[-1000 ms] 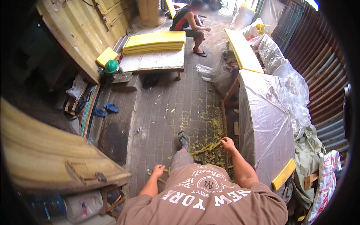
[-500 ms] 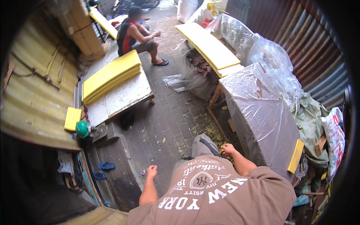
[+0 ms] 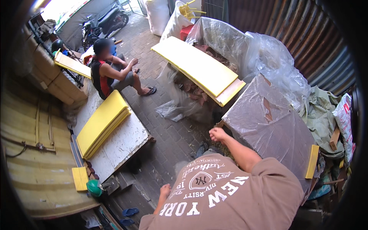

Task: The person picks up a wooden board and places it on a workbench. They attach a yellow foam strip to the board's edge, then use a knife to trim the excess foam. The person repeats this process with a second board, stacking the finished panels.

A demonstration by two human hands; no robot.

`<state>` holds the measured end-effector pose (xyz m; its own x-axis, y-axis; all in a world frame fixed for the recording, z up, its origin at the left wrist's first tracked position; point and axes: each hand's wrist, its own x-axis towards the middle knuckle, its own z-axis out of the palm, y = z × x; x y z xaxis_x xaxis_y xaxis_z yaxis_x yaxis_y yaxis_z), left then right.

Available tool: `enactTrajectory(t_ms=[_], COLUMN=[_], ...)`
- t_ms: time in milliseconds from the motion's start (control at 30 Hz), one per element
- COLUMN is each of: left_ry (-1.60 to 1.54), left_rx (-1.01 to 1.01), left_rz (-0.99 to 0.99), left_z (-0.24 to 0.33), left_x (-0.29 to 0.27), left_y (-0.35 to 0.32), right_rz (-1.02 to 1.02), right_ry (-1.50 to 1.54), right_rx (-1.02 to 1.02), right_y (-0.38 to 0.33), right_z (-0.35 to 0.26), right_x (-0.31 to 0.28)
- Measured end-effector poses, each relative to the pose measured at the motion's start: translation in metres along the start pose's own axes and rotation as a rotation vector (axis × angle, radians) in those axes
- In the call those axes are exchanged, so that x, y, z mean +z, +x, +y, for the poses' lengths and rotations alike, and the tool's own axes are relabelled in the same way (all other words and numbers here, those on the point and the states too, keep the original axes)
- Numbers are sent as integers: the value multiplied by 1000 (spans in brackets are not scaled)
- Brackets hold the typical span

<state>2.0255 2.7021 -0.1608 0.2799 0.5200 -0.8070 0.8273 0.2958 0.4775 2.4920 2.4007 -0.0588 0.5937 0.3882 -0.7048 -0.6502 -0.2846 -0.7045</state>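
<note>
Narrow outdoor workspace on my feed: gray paving (image 3: pixel 168 138) underfoot, rusty corrugated wall (image 3: pixel 303 38) upper R, motorbike (image 3: pixel 105 25) parked at far end. On the L, a white-topped table (image 3: pixel 128 142) w/ a stack of yellow slabs (image 3: pixel 101 122) along its far side; yellow square pad (image 3: pixel 79 178) and green helmet (image 3: pixel 94 188) near its close end, blue slippers (image 3: pixel 130 211) below. Co-worker (image 3: pixel 109 73) sits past the stack, facing R. On the R, approx. chest-side, a big block wrapped in gray plastic (image 3: pixel 268 126), film torn on top; beyond it a yellow slab (image 3: pixel 197 67) on a pale board, w/ clear sheeting (image 3: pixel 264 57) bunched behind.

My R forearm reaches fwd and L across the block's near side, elbow bent. L forearm is low, mostly behind the brown shirt (image 3: pixel 211 191).

R hand (image 3: pixel 217 134): fingers curled into a fist, nothing seen in it; it's just beside the block's corner, can't tell re: contact. L hand (image 3: pixel 165 190): partly hidden by the shirt, can't tell how far open or if it's holding anything.
</note>
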Motion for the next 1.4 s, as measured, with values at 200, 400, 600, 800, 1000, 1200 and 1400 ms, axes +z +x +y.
enactTrajectory(t_ms=[200,400,600,800,1000,1200,1400], left_ry=[41,255,406,342,158,-254,-288], left_rx=[113,220,129,174,34,-87,-77], left_rz=[-12,-130,-304,-394,-514,-482,-736], left_z=[188,322,482,654,778,849,864], left_x=[32,40,82,156,269,340,350], left_y=[15,100,167,232,293,356,358], right_rz=[298,552,878,1035,1029,1023,1289], right_ry=[236,296,147,220,391,587,419], right_rx=[-19,88,134,517,404,361,647], right_y=[84,156,237,277,269,284,302], right_z=[-102,-146,-162,-202,-183,-194,-208], right_x=[-40,-86,-139,-130,-71,-26,-22])
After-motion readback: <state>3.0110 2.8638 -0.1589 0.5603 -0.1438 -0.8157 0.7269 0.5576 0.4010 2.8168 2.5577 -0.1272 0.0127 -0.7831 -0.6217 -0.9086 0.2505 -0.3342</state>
